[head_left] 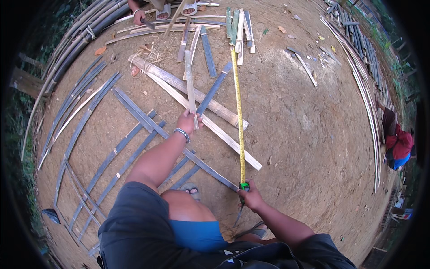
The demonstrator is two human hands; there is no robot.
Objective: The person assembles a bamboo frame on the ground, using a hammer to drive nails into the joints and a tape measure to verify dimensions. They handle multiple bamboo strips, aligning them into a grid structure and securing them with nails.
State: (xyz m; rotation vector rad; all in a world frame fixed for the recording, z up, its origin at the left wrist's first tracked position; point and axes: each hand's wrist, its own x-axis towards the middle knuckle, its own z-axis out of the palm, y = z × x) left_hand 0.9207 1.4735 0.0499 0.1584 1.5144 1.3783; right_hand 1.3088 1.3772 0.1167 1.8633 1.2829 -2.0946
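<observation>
My left hand (188, 121) is closed around the lower end of a flat, pale bamboo strip (190, 83), which points away from me. A dark bamboo strip (216, 88) slants off beside that hand. In my right hand (252, 196) is a green and black tape measure (244, 186), gripped near my knees. Its yellow blade (239, 112) runs out straight to the far end, where it meets a bundle of short bamboo strips (235, 29). Below my right hand hangs a thin dark piece (239, 217) that I cannot make out.
A thick split bamboo piece (201, 99) and a long pale strip (215, 129) lie crosswise ahead. Dark strips (107, 157) form a loose lattice at left. Bamboo poles (76, 54) line the far left. Another person's hand (139, 17) holds a blade. Someone in red (401, 143) is at right.
</observation>
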